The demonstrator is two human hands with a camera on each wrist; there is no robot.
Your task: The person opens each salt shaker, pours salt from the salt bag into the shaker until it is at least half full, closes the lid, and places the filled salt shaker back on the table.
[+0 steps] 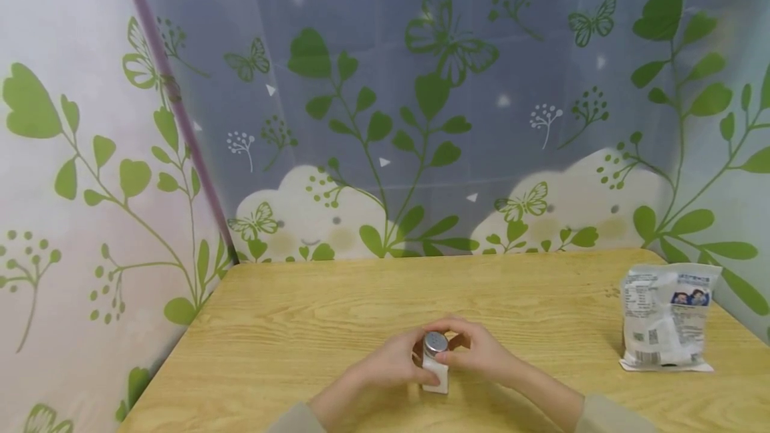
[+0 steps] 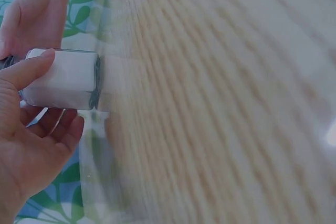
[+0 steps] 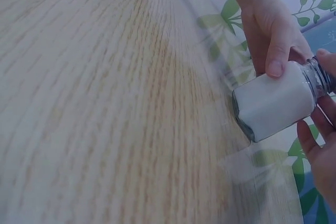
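A squarish glass salt shaker (image 1: 437, 379) filled with white grains stands near the front middle of the wooden table, its bottom close to the tabletop. On top is a silver cap (image 1: 436, 343) pierced with small holes. My left hand (image 1: 390, 361) grips the glass body, its thumb (image 2: 35, 67) across one flat side. From the other side, my right hand (image 1: 486, 356) pinches the cap between thumb and fingers. The right wrist view shows the shaker's threaded-looking glass neck (image 3: 314, 81) just below the cap, partly hidden by fingers.
A white printed packet (image 1: 668, 326) stands upright on the table (image 1: 301, 306) at the right. Behind the table and along its sides hang curtains (image 1: 373, 119) printed with green leaves, butterflies and clouds.
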